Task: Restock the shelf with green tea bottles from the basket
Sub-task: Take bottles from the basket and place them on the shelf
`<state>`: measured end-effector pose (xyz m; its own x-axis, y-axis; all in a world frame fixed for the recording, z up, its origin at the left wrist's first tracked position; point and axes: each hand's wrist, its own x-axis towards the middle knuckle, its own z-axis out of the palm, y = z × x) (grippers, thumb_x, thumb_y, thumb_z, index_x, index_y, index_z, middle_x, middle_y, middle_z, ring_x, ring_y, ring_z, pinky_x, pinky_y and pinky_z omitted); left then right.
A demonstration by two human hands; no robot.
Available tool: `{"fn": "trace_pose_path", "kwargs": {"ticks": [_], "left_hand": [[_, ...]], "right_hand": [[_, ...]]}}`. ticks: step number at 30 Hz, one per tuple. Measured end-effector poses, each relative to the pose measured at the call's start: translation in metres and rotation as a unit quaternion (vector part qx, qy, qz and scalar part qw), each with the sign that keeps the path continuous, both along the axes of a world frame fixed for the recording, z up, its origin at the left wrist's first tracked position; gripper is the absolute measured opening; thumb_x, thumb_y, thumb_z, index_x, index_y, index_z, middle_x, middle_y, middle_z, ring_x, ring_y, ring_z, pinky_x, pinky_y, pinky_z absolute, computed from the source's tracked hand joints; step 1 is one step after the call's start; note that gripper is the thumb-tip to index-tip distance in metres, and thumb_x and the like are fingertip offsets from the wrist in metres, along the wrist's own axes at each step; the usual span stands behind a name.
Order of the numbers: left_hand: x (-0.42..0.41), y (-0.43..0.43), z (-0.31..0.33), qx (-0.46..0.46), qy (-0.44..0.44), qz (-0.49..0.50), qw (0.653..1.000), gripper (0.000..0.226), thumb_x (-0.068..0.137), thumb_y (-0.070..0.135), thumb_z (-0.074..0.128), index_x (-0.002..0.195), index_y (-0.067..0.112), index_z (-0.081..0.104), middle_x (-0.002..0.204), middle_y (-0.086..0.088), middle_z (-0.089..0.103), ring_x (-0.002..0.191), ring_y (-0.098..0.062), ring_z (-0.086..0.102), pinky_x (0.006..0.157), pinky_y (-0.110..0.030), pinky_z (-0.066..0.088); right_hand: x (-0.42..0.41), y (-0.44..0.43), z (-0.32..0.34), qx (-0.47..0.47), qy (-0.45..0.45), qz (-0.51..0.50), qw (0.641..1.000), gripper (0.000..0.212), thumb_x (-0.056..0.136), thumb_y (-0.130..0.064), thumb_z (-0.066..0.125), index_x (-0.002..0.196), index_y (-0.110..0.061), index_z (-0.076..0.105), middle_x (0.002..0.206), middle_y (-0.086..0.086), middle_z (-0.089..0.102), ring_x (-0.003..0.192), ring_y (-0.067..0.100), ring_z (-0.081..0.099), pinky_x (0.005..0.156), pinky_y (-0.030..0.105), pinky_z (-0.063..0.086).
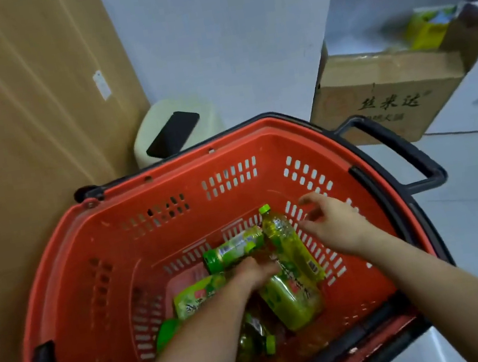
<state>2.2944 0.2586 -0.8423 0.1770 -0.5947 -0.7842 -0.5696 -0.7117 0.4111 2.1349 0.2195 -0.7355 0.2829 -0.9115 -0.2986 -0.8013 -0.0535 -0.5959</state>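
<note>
down in the bottom of the red basket (pixel 170 188), the left hand (pixel 257 272) is right in among the green tea bottles (pixel 290 297). it's knuckles up, with the fingers tucked under and smeared by blur, so i can't tell whether it grips one or just rests on the pile. over to the side, the right hand (pixel 335 222) is wide open with its fingers spread. it hovers just beside the tilted bottle (pixel 288 242), which leans with its green cap up against the basket's far slotted wall. whether the thumb touches that bottle's shoulder is too close to call.

around the hands, one bottle lies on its side (pixel 233 249) behind the left knuckles, and a fat one points its base toward the camera. another one, low down (pixel 253 338), shows beside the left forearm. all of them are loose in a heap, labels every which way.

outward now: a black handle (pixel 398 149) juts from the basket's right rim. beyond the far rim stands a cream plastic stool (pixel 153 125) with a black phone (pixel 174 133) lying flat on top. a tall cardboard sheet (pixel 18 121) fills the left side, right against the basket. a cardboard box (pixel 385 85) with printed characters sits on the pale floor at the right, near the handle.
</note>
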Motion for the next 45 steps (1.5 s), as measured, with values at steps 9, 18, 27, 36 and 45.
{"fn": "trace_pose_path", "kwargs": {"ticks": [9, 18, 27, 36, 45], "left_hand": [[0.004, -0.014, 0.016, -0.091, 0.027, 0.051, 0.994, 0.109, 0.055, 0.036, 0.089, 0.144, 0.017, 0.029, 0.138, -0.005, 0.05, 0.123, -0.026, 0.05, 0.101, -0.035, 0.043], [0.044, -0.018, 0.135, -0.287, 0.048, -0.008, 0.957, 0.09, 0.042, 0.054, 0.088, 0.12, 0.026, 0.052, 0.116, 0.011, 0.063, 0.104, -0.011, 0.06, 0.096, -0.034, 0.047], [0.093, 0.038, 0.104, -0.104, 0.216, 0.044, 0.97, 0.047, 0.083, 0.026, 0.07, 0.127, 0.026, 0.052, 0.118, -0.003, 0.065, 0.108, -0.016, 0.062, 0.08, -0.034, 0.053], [0.096, 0.088, 0.012, 0.017, -0.222, -0.571, 0.79, 0.071, 0.076, 0.029, 0.075, 0.134, 0.012, 0.039, 0.116, -0.014, 0.058, 0.103, -0.036, 0.058, 0.079, -0.043, 0.052], [0.1, 0.08, 0.061, -0.045, -0.328, -0.573, 0.749, 0.049, 0.084, 0.018, 0.064, 0.13, 0.017, 0.046, 0.122, -0.009, 0.057, 0.107, -0.034, 0.058, 0.073, -0.036, 0.046]], "right_hand": [[-0.008, 0.003, -0.015, 0.098, -0.034, 0.023, 0.994, 0.093, 0.076, -0.038, 0.076, 0.147, -0.03, 0.017, 0.15, 0.01, 0.036, 0.121, 0.022, 0.05, 0.087, 0.025, 0.047], [0.02, 0.019, 0.002, 0.099, -0.119, 0.064, 0.986, 0.14, 0.052, -0.052, 0.086, 0.146, -0.04, -0.017, 0.157, 0.006, 0.021, 0.138, 0.023, 0.033, 0.11, 0.034, 0.03], [0.037, 0.037, -0.002, 0.041, -0.092, 0.043, 0.994, 0.124, 0.048, -0.04, 0.092, 0.145, -0.028, 0.015, 0.121, 0.003, 0.056, 0.113, 0.024, 0.055, 0.095, 0.03, 0.042], [0.039, 0.031, -0.001, 0.037, -0.09, 0.021, 0.995, 0.123, 0.05, -0.04, 0.091, 0.145, -0.027, 0.014, 0.129, 0.009, 0.054, 0.116, 0.03, 0.054, 0.1, 0.041, 0.044], [0.044, 0.032, 0.017, -0.005, -0.125, 0.015, 0.992, 0.124, 0.048, -0.042, 0.091, 0.145, -0.029, 0.015, 0.122, 0.004, 0.056, 0.11, 0.028, 0.057, 0.093, 0.04, 0.049]]}}
